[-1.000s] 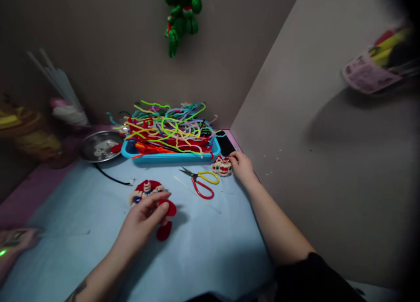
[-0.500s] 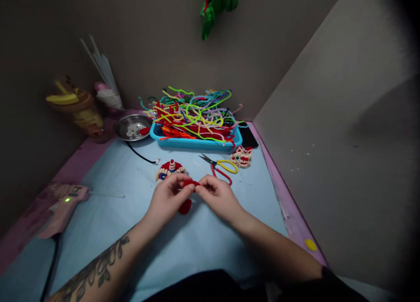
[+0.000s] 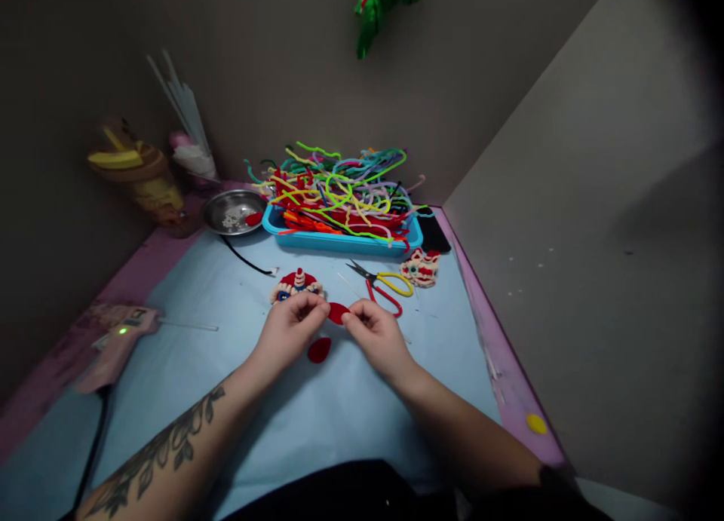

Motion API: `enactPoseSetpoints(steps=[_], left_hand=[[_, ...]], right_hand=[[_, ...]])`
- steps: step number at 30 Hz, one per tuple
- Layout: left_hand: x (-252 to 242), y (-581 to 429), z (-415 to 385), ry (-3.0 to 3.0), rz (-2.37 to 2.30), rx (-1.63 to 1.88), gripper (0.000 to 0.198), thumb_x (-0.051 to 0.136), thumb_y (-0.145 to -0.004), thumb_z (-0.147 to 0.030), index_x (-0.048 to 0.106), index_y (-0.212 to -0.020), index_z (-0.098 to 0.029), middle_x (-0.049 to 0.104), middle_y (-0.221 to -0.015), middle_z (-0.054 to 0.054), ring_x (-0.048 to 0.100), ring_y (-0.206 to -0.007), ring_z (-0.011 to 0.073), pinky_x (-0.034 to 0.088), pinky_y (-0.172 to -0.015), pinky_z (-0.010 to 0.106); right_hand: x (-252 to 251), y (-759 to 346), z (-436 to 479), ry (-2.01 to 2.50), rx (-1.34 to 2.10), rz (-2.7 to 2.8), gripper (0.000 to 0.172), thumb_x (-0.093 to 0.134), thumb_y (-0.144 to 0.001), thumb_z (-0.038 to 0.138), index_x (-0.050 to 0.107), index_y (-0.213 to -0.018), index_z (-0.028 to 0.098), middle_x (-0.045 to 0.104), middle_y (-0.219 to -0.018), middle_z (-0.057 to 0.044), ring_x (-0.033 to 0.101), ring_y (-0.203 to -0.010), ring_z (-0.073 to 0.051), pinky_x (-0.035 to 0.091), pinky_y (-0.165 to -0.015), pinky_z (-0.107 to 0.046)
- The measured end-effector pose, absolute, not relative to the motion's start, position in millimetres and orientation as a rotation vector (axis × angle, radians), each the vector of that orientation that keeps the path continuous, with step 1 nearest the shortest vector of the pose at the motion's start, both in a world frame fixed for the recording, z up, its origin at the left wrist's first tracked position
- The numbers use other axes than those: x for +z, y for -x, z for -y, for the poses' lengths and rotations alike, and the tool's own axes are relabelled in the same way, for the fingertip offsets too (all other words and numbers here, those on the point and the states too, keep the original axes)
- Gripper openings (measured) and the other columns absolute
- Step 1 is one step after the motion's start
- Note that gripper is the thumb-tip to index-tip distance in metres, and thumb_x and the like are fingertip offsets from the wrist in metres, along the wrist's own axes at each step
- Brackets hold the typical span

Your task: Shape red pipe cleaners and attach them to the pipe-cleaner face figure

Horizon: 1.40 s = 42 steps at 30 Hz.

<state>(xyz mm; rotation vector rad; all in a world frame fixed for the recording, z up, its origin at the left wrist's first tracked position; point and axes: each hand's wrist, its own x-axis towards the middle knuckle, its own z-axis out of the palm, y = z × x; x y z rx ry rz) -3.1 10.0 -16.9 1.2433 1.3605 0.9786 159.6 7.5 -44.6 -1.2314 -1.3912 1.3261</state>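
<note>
A small flat red piece (image 3: 338, 314), oval in outline, is stretched between my two hands above the blue sheet. My left hand (image 3: 295, 321) pinches its left end, and my right hand (image 3: 376, 334) pinches the right end between thumb and fingers. On the sheet just below lies a second red teardrop-shaped piece (image 3: 320, 350). Behind my left hand sits a red and cream lion-head figure (image 3: 298, 281) made of fuzzy stems, its lower part hidden by the hand. Scissors (image 3: 378, 283) with one yellow and one red handle lie open beyond my right hand.
A blue tray (image 3: 339, 242) heaped with pipe cleaners stands at the back, beside a metal bowl (image 3: 234, 231) holding small white bits and a red piece. A pink glue gun (image 3: 121, 347), its light green, lies left. Another lion-head figure (image 3: 420, 269) rests right, near a black phone (image 3: 434, 233).
The red piece between my fingers has turned from edge-on to flat, showing its face. My hands have moved slightly apart. The whole view has shifted a little.
</note>
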Motion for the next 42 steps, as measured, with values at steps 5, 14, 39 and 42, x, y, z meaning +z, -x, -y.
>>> enactPoseSetpoints(steps=[5, 14, 39, 42], left_hand=[[-19, 3, -12, -1.162, -1.3, 0.954, 0.024, 0.063, -0.073, -0.039, 0.059, -0.069, -0.016, 0.048, -0.055, -0.004, 0.039, -0.047, 0.0088, 0.033, -0.049, 0.023], [-26, 1, -15, -1.135, -1.262, 0.997, 0.036, 0.069, -0.072, -0.042, 0.065, -0.094, -0.014, 0.064, -0.076, 0.004, 0.054, -0.058, 0.0124, 0.04, -0.05, 0.023], [-23, 5, -12, -1.159, -1.049, 0.675, 0.034, 0.066, -0.075, -0.046, 0.058, -0.068, -0.014, 0.059, -0.053, 0.001, 0.053, -0.045, 0.01, 0.042, -0.045, 0.023], [-21, 4, -11, -1.18, -1.015, 0.654, 0.033, 0.065, -0.076, -0.045, 0.059, -0.067, -0.014, 0.059, -0.053, 0.001, 0.053, -0.046, 0.0096, 0.041, -0.046, 0.022]], right_hand=[[-45, -160, -7, 1.214, 1.366, 1.372, 0.021, 0.06, -0.08, 0.035, 0.053, -0.069, 0.019, 0.045, -0.059, 0.004, 0.039, -0.055, -0.01, 0.031, -0.052, -0.023], [-52, -159, -9, 1.21, 1.351, 1.241, 0.027, 0.061, -0.08, 0.041, 0.05, -0.066, 0.02, 0.044, -0.056, 0.005, 0.035, -0.052, -0.009, 0.029, -0.05, -0.023], [-53, -166, -12, 1.016, 1.773, 1.1, 0.028, 0.076, -0.069, 0.038, 0.056, -0.073, 0.019, 0.051, -0.053, 0.007, 0.042, -0.042, -0.006, 0.028, -0.039, -0.018], [-56, -167, -13, 0.916, 1.955, 1.004, 0.035, 0.08, -0.065, 0.037, 0.055, -0.081, 0.019, 0.059, -0.055, 0.006, 0.052, -0.042, -0.007, 0.031, -0.036, -0.016]])
